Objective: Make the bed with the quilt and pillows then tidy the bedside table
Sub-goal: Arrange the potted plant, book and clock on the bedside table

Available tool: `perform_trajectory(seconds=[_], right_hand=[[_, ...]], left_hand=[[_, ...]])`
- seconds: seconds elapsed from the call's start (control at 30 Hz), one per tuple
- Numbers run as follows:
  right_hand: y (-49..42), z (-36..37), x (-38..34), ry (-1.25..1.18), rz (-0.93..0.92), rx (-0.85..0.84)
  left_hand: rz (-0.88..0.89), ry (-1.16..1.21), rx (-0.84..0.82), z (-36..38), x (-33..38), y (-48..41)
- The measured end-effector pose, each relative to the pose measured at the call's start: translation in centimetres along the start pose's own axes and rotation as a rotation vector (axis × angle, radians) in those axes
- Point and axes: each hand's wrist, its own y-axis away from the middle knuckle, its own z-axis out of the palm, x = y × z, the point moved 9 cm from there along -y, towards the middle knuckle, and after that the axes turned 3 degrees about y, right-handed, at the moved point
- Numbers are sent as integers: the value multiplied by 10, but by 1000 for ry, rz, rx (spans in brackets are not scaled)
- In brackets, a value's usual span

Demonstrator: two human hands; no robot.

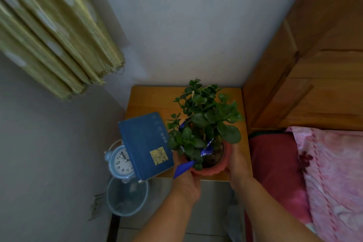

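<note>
Your left hand [186, 180] and right hand [238, 165] clasp the pot [216, 170] from opposite sides, steadying its top-heavy plant [204, 116] at the counter [149, 100] edge.

Alarm clock [120, 161] dial shows numerals 7 to 12; book [144, 143] title illegible

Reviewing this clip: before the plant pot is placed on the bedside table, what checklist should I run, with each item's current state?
1. The left hand and right hand grip the pot on opposite sides: ok.
2. The pot is upright: ok.
3. Bare space on the bedside table behind the plant: ok.
4. The book lies fully on the table: not ok, it overhangs the front left corner.
5. The alarm clock is securely supported: cannot tell, the book covers part of it.
6. The pot's base is lifted or resting: cannot tell.
</note>
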Motion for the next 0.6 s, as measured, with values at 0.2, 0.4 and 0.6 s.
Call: perform_trajectory(seconds=[0.2, 0.4, 0.6], right_hand=[[-11, -12, -8, -11, -16, 26], [-24, -12, -10, -56, 11, -6], [-29, -10, -41, -52, -149, -26]], left_hand=[[-7, -57, -56, 25, 0, -6], [5, -178, -123, 47, 6, -19], [-36, -360, -109, 64, 11, -41]])
